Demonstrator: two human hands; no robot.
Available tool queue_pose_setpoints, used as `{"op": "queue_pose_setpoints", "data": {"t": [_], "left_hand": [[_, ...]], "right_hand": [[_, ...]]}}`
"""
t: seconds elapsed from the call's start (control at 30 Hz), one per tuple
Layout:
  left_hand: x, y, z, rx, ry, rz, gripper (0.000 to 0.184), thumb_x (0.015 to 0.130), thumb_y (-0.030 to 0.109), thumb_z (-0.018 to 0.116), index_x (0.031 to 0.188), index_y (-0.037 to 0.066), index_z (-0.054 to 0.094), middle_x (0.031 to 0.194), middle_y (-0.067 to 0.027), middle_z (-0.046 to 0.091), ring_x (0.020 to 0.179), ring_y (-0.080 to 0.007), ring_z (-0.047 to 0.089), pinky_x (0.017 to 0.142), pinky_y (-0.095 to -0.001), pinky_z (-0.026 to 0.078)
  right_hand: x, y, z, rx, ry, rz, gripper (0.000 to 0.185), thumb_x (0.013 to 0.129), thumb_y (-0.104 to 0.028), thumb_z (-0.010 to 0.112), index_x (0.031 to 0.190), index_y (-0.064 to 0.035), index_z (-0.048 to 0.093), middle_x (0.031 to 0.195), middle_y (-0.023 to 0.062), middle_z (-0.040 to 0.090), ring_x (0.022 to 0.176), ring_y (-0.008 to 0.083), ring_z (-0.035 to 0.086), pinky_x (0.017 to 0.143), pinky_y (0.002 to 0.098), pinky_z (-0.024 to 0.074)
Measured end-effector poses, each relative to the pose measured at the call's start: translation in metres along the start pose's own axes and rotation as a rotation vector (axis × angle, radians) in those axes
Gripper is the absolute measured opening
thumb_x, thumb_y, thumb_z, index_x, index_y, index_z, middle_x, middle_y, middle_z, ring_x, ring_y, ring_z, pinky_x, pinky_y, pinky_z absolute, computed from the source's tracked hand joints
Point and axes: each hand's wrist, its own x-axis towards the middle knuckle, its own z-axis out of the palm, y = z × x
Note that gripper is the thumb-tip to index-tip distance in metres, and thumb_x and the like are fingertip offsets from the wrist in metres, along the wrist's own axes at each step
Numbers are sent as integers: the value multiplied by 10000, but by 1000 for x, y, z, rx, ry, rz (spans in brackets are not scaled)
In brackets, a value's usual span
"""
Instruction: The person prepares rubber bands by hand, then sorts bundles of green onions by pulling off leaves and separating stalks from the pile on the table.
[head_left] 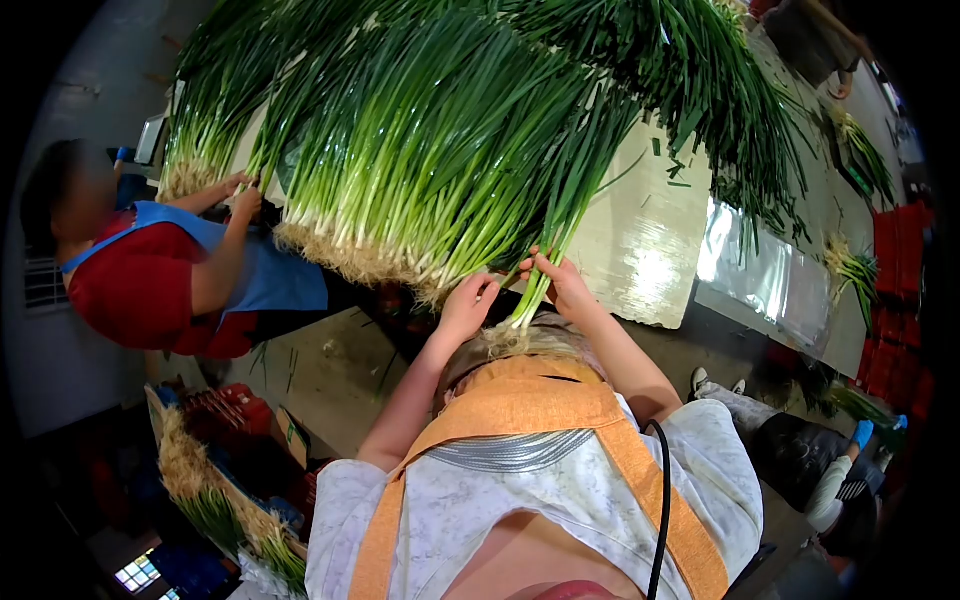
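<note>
A small bunch of green onions (pixel 537 290) hangs over the table's near edge, its pale roots toward my body. My right hand (pixel 558 279) is wrapped round its stalks. Just left of it, my left hand (pixel 476 303) has its fingers curled near the root ends of the large pile (pixel 400 170); what its fingertips hold, if anything, is too small to tell. The pile's roots point toward me and its dark green leaves spread away across the table.
At the left, a co-worker in a blue apron (pixel 283 284) handles other green onions. More leaves (pixel 690 80) lie at the upper right, beside a metal sheet (pixel 765 275). Red crates (pixel 900 250) stand far right. Another person (pixel 800 450) is at the lower right.
</note>
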Motion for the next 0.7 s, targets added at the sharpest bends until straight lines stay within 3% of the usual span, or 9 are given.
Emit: {"op": "queue_pose_setpoints", "data": {"t": [0.03, 0.13, 0.2, 0.27, 0.37, 0.47, 0.5, 0.6, 0.7], "left_hand": [[7, 3, -1, -113, -87, -48, 311, 883, 292, 566, 1054, 33, 546, 965, -117, 579, 865, -212, 576, 747, -320, 453], [40, -8, 19, -379, -129, -91, 422, 871, 311, 589, 1142, 5, 486, 1054, -138, 569, 946, -208, 563, 812, -319, 447], [55, 31, 8, -301, -139, -182, 633, 811, 363, 660, 1226, -37, 398, 1177, -186, 516, 1041, -246, 532, 889, -333, 421], [73, 23, 15, -14, 5, -101, 653, 799, 288, 682, 1259, -49, 363, 1108, -159, 556, 986, -199, 555, 812, -314, 450], [80, 23, 4, -237, -42, -283, 663, 791, 256, 688, 1275, -50, 354, 1070, -146, 581, 951, -184, 578, 798, -320, 457], [69, 49, -13, -510, -165, -169, 650, 794, 225, 684, 1297, -20, 355, 1033, -129, 598, 914, -169, 594, 777, -312, 464], [70, 46, -14, -403, -177, -174, 592, 830, 235, 646, 1306, 18, 367, 1057, -116, 595, 940, -169, 582, 812, -312, 451], [69, 50, -23, -425, -61, -201, 539, 858, 238, 613, 1298, 32, 381, 1061, -107, 584, 977, -182, 558, 833, -311, 437], [71, 12, -31, -458, 26, -206, 432, 892, 245, 564, 1248, 27, 451, 1057, -116, 597, 964, -176, 567, 824, -296, 438]], "right_hand": [[1, 5, 2, -23, -4, -24, 241, 920, -206, 533, 1107, -56, 502, 915, 48, 615, 823, 149, 608, 743, 285, 503], [11, 39, 11, -316, 86, -134, 277, 898, -173, 560, 1117, -22, 484, 953, 44, 601, 857, 124, 568, 756, 263, 462], [43, 93, -6, -458, 107, -95, 274, 888, -154, 568, 1110, -18, 483, 976, 43, 600, 867, 128, 553, 750, 257, 446], [15, 76, 37, -368, -14, -248, 304, 873, -179, 584, 1110, -16, 486, 943, 67, 595, 838, 138, 556, 712, 282, 445], [1, 62, 58, -337, -38, -177, 251, 894, -138, 563, 1100, -24, 478, 911, 48, 586, 791, 136, 550, 692, 286, 445], [3, 57, 56, -334, -71, -219, 206, 927, -157, 517, 1090, -39, 471, 901, 43, 581, 785, 125, 553, 681, 277, 448], [4, 58, 54, -332, -82, -229, 196, 941, -169, 498, 1089, -44, 466, 901, 43, 581, 790, 121, 557, 680, 273, 450], [11, 51, 44, -103, 17, -294, 180, 942, -145, 484, 1083, -35, 467, 866, 66, 583, 743, 135, 570, 683, 267, 471], [10, 28, 19, -101, 182, -315, 242, 941, -165, 481, 1143, -36, 449, 845, 72, 578, 688, 140, 567, 625, 261, 474]]}}
